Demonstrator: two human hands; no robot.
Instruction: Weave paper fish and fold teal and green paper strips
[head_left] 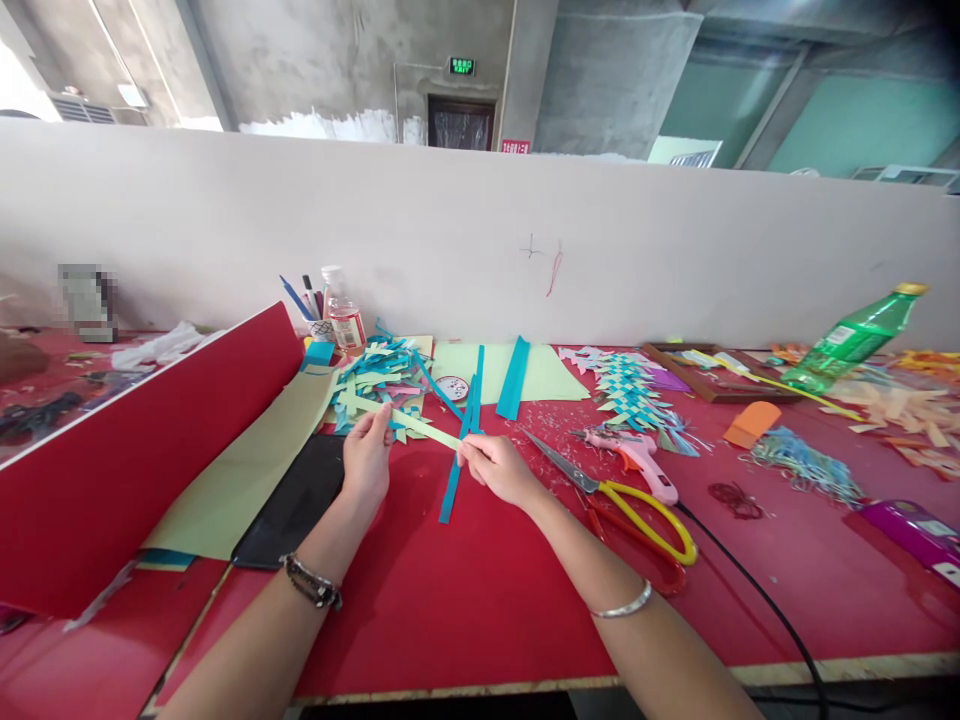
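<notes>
A pale green paper strip (431, 430) is stretched between my two hands above the red table. My left hand (367, 455) pinches it near its left part, and my right hand (495, 465) pinches its right end. Just beneath lie narrow blue paper strips (448, 495), crossing behind the green one. Behind my left hand is a heap of cut blue and green strips (382, 370). A wider folded blue strip (514, 378) rests on a pale green sheet (555, 375) farther back.
To the right lie yellow-handled scissors (645, 515), a pink glue gun (630, 455) with a black cord, and a woven paper piece (630, 390). A green bottle (855, 340) leans at far right. A red board (172, 450) stands at left beside a black tablet-like slab (289, 510).
</notes>
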